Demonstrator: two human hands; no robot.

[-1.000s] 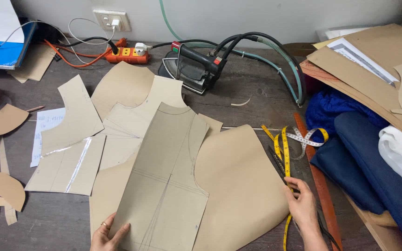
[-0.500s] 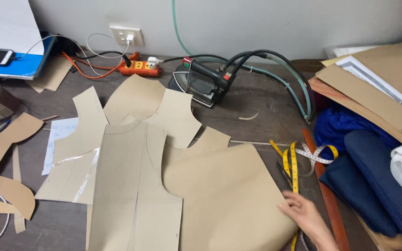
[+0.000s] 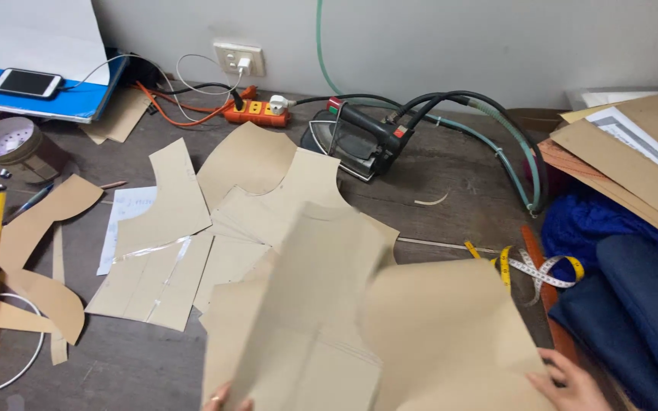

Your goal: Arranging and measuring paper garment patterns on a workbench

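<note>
At the bottom middle of the frame, the left hand (image 3: 222, 399) holds a big brown paper piece (image 3: 306, 320) lifted off the table (image 3: 451, 175), its fingers pinching the edge, while the right hand (image 3: 569, 384) rests on another paper piece (image 3: 451, 335), fingers loosely curled.

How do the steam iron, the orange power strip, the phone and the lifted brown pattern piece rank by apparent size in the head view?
1. Lifted brown pattern piece, though it is nearest the camera.
2. Steam iron.
3. Orange power strip and phone: too alike to rank.
</note>
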